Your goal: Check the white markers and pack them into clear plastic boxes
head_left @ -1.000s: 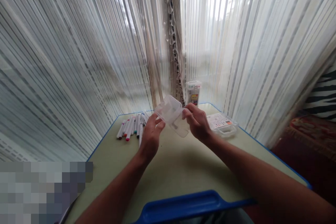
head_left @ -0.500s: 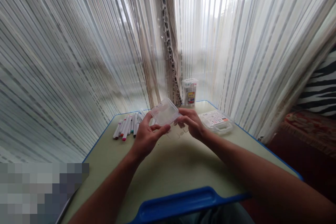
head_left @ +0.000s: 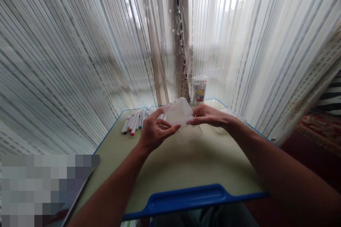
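Observation:
A clear plastic case (head_left: 179, 111) is held up above the table between both hands, with its two see-through halves spread apart. My left hand (head_left: 156, 130) grips its left side, thumb along the near edge and fingers round the far side. On the right, my right hand (head_left: 206, 115) pinches the case near the join of its halves. The lower half hangs tilted over the tabletop. Beyond my left hand lie several white markers (head_left: 135, 120) with coloured ends, in a loose pile.
The pale green table (head_left: 202, 166) has a blue rim and a blue front tray (head_left: 189, 197). A clear box with a label (head_left: 199, 90) stands at the back. A flat clear case (head_left: 234, 113) lies partly behind my right forearm. String curtains (head_left: 119, 42) hang behind.
My right hand has shifted its hold along the case, and the case's lower half has swung to a different angle. The whole view has turned slightly left.

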A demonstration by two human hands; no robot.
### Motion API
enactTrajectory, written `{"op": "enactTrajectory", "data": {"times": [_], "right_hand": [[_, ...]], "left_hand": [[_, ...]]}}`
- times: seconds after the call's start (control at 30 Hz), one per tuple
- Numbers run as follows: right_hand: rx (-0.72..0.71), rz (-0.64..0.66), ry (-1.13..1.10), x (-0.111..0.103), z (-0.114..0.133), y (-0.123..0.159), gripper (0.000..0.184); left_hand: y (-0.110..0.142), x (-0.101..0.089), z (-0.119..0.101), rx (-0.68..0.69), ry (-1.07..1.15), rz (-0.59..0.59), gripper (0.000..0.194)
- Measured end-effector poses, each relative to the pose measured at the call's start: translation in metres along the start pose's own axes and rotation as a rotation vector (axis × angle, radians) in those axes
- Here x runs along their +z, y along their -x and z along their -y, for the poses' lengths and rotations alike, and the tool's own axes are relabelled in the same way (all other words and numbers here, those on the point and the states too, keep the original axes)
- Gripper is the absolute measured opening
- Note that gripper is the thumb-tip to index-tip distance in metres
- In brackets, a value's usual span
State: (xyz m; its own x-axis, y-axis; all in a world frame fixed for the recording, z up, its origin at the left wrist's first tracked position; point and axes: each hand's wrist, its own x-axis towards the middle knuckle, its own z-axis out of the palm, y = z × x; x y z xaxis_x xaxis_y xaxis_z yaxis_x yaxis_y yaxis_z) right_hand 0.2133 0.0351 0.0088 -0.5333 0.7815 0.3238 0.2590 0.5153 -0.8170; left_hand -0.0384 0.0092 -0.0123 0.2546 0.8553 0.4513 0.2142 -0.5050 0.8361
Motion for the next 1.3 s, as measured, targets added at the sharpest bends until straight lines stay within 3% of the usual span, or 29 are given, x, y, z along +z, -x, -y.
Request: {"op": "enactTrajectory", "data": {"times": [0.1,0.2,0.3,0.37,0.7,0.83,0.9,1.1,1.3], "right_hand": [[0.032,-0.007,-0.201,-0.003,-0.005,-0.001,0.046],[0.010,-0.181,-0.264,0.000,-0.011,-0.006,0.052],[-0.011,-0.368,-0.287,0.009,-0.017,-0.010,0.046],[-0.011,-0.425,-0.287,0.016,-0.020,-0.012,0.044],[0.042,-0.410,-0.154,0.030,-0.021,-0.012,0.064],[0.039,-0.395,-0.136,0.032,-0.020,-0.011,0.064],[0.022,-0.413,-0.131,0.033,-0.020,-0.011,0.062],[0.036,-0.454,-0.138,0.034,-0.021,-0.011,0.062],[0.001,-0.585,-0.089,0.030,-0.029,-0.013,0.057]], "left_hand": [[0.001,0.001,-0.002,0.043,-0.050,-0.019,0.075],[0.002,0.002,-0.002,0.100,-0.138,-0.003,0.074],[0.003,0.003,0.003,0.188,-0.215,0.063,0.073],[0.004,0.004,0.006,0.232,-0.250,0.106,0.072],[0.004,0.004,0.007,0.202,-0.315,0.207,0.070],[0.005,0.003,0.006,0.192,-0.359,0.234,0.079],[0.005,0.003,0.007,0.171,-0.319,0.241,0.071],[0.003,0.003,0.007,0.106,-0.226,0.080,0.057],[-0.007,-0.008,0.011,0.064,-0.305,-0.271,0.033]]}}
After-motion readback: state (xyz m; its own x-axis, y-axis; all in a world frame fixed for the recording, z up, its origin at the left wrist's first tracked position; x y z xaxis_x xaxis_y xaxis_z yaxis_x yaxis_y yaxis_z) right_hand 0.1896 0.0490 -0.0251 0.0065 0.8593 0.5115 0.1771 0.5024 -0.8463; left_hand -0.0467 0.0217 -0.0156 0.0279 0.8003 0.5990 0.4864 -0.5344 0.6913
